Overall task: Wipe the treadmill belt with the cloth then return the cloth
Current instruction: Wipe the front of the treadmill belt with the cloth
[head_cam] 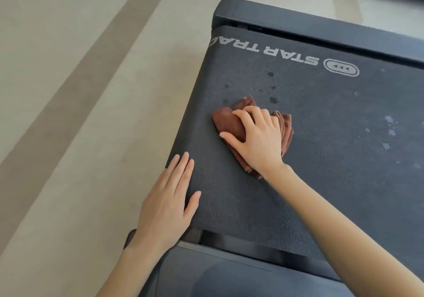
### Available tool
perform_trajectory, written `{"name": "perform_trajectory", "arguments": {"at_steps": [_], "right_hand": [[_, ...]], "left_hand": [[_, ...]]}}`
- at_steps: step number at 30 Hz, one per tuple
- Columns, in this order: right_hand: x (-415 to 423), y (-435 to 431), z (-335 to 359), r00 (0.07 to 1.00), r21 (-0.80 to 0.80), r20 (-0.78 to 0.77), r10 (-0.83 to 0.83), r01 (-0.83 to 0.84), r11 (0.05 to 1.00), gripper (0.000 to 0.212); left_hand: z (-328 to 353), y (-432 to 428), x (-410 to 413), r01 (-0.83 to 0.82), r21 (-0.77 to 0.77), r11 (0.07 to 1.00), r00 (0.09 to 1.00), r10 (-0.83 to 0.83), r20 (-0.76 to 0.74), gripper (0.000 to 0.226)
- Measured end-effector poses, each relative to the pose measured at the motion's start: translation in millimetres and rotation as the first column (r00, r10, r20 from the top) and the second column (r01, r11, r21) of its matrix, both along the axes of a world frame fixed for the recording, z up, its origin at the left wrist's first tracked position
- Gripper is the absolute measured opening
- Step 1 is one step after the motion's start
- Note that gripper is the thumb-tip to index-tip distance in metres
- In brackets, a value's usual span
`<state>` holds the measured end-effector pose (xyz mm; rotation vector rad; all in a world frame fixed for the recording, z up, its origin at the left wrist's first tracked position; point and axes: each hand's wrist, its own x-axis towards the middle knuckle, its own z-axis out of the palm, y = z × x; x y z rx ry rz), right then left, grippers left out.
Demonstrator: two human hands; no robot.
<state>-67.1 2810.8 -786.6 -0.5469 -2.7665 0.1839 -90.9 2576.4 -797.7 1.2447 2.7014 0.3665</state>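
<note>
Under the right hand (259,140) lay the brown cloth (229,124), bunched and pressed onto the treadmill belt (321,136), its long axis running from the wrist out past the curled fingers (243,115) that gripped it. Dark wet spots (274,100) sat just beyond the fingertips. The left hand (167,205) rested flat, fingers together, holding nothing, at the belt's near edge.

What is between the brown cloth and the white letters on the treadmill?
In the head view, dark wet-looking spots dot the bare belt between the cloth and the lettering.
</note>
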Motion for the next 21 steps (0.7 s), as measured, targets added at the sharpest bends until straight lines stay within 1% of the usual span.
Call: {"name": "perform_trajectory", "arguments": {"at_steps": [3,5,6,8,10,12,14,16,17,19,21], "right_hand": [[40.4,-31.4,-5.1,0.979,-0.016,-0.078,0.187,-0.189,0.982,0.05],[50.7,-36.8,-7.9,0.946,0.023,-0.072,0.316,-0.315,0.949,0.047],[44.8,-31.9,-7.3,0.937,0.049,-0.064,0.343,-0.34,0.939,0.045],[16.2,-18.2,-4.4,0.952,0.1,-0.047,0.301,-0.296,0.95,0.044],[-25.9,-4.3,-1.5,0.987,0.098,-0.015,0.159,-0.157,0.983,0.046],[-62.1,3.2,-0.5,0.999,0.092,0.045,0.017,-0.021,0.996,0.049],[-75.0,-0.6,-2.2,0.999,0.094,0.047,-0.022,0.018,0.995,0.052],[-64.9,-11.2,-1.0,1.0,0.054,0.0,0.014,-0.014,0.998,0.051],[-53.3,-21.9,-0.3,0.998,0.037,-0.028,0.064,-0.063,0.997,0.05],[-22.7,-48.8,0.4,0.982,0.0,-0.071,0.177,-0.178,0.984,0.047],[9.4,-74.5,1.4,0.943,-0.022,-0.083,0.321,-0.324,0.946,0.044]], "left_hand": [[1.1,-26.7,11.4,-0.041,0.015,0.999,0.998,0.04,0.054,0.064],[-0.7,-40.3,17.6,-0.045,0.031,0.999,0.996,0.042,0.077,0.064],[-1.2,-43.0,19.2,-0.047,0.035,0.998,0.996,0.044,0.081,0.065],[-0.6,-41.9,19.3,-0.072,0.033,0.997,0.994,0.069,0.084,0.067],[2.0,-38.3,19.1,-0.092,0.014,0.996,0.993,0.091,0.077,0.068],[3.9,-36.7,19.0,-0.089,0.004,0.996,0.993,0.088,0.075,0.068],[5.2,-36.6,19.4,-0.1,0.005,0.995,0.993,0.099,0.068,0.067],[6.8,-36.4,19.1,-0.146,0.02,0.989,0.987,0.144,0.074,0.066],[7.6,-37.4,19.4,-0.172,0.032,0.985,0.983,0.169,0.077,0.066],[8.6,-39.3,20.3,-0.208,0.045,0.977,0.975,0.204,0.084,0.064],[7.5,-41.6,19.8,-0.255,0.026,0.967,0.964,0.252,0.079,0.06]]}}
